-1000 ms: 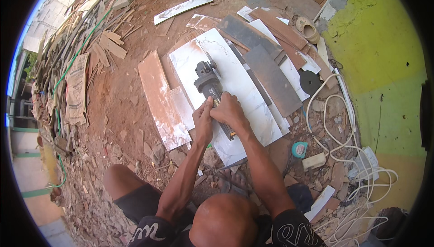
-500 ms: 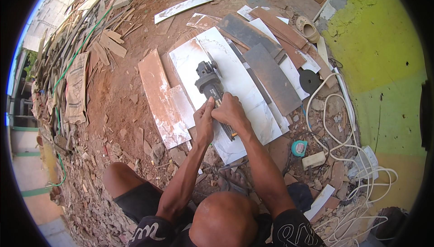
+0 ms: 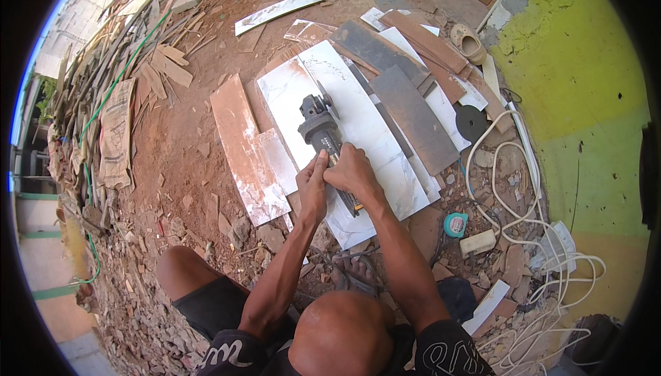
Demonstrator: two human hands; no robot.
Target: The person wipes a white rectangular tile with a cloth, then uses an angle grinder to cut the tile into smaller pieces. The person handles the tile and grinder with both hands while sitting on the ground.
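Note:
Both of my hands are closed on a black angle grinder (image 3: 320,131), which lies over a large white marble-patterned tile (image 3: 375,176). My left hand (image 3: 313,186) grips the left side of the body, its thumb along the top. Across the body from the right wraps my right hand (image 3: 352,173), its lower fingers hidden. The thin cutting disc (image 3: 326,99) stands on edge at the grinder's far right, meeting the tile. A dark straight line runs from the disc to the tile's far edge. Whether the disc is spinning I cannot tell.
Dark and brown tile pieces (image 3: 413,118) lie stacked on the right, with a black round disc (image 3: 471,123) beside them. A dusty reddish tile (image 3: 244,149) lies left. Near my right arm are a teal tape measure (image 3: 455,225), a white socket block (image 3: 478,244) and looped white cable (image 3: 506,204).
The grinder and both hands have shifted very slightly toward me along the line in the tile. My grip looks the same.

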